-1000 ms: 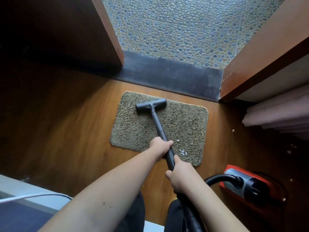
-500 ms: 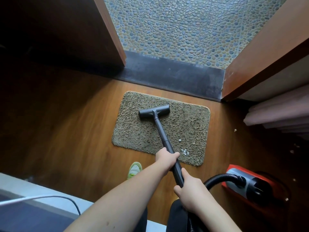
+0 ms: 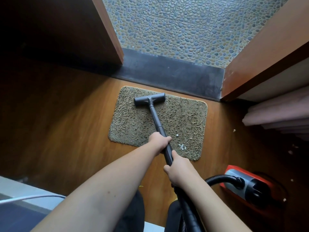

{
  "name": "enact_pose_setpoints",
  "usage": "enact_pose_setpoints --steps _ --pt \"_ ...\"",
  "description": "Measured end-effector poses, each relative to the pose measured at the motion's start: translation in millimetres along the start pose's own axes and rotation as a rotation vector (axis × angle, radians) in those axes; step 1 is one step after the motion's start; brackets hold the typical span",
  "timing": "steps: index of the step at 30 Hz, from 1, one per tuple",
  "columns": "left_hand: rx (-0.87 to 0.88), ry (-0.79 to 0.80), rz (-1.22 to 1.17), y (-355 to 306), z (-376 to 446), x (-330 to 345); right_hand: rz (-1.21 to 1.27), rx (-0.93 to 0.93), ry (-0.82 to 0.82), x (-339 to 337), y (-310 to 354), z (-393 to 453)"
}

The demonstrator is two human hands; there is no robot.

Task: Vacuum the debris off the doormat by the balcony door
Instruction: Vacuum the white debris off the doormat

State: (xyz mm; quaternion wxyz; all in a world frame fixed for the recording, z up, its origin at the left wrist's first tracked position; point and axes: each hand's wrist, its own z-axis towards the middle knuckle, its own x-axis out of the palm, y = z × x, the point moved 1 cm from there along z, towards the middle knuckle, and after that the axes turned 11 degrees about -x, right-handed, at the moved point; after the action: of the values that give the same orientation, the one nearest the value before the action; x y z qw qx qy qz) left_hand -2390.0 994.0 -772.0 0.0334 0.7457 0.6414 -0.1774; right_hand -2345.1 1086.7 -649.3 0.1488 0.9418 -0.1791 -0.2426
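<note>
brown wood floor (image 3: 66, 131) carries a shaggy olive doormat (image 3: 133, 128) just short of the dark threshold (image 3: 175, 76), with pebble tiles (image 3: 184, 27) beyond the open door. going left to right: a pale ledge with a thin white cable (image 3: 30, 197) sits at the lower left corner of the view. next, the vacuum head (image 3: 149, 98) lies flat near the mat's far edge, left of centre; half a second ago it sat lower, toward the mat's middle, so it has been pushed forward. the dark wand (image 3: 156, 121) runs back from it across the mat toward the near edge. the left hand (image 3: 158, 139) wraps its fingers around the wand over the mat's near edge, where earlier it was off the mat, above the floor. the right hand (image 3: 178, 169) grips the wand just behind it, fingers curled closed round the tube. the green shoe tip seen earlier by the left arm is now hidden. white debris (image 3: 182, 146) lies on the mat near its near right corner, just right of the left hand, in the same place as before, with one small bit (image 3: 177, 135) beside it. the black hose (image 3: 220, 178) curves to the red vacuum body (image 3: 247, 188) on the floor at right. scattered crumbs (image 3: 234, 130) dot the floor beside pink folded fabric (image 3: 280, 114).
</note>
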Motion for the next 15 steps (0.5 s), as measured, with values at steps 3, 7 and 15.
enact_pose_setpoints --steps 3,7,15 --pt "0.008 -0.007 0.010 -10.0 5.6 -5.3 -0.009 -0.016 -0.016 -5.1 5.9 9.3" --pt "0.025 -0.021 0.014 -18.9 9.7 -13.6 -0.010 -0.022 -0.026 -10.4 13.7 17.9" --pt "0.009 -0.016 -0.023 -1.3 -1.5 -10.7 -0.037 -0.049 -0.001 -3.6 7.2 -0.3"
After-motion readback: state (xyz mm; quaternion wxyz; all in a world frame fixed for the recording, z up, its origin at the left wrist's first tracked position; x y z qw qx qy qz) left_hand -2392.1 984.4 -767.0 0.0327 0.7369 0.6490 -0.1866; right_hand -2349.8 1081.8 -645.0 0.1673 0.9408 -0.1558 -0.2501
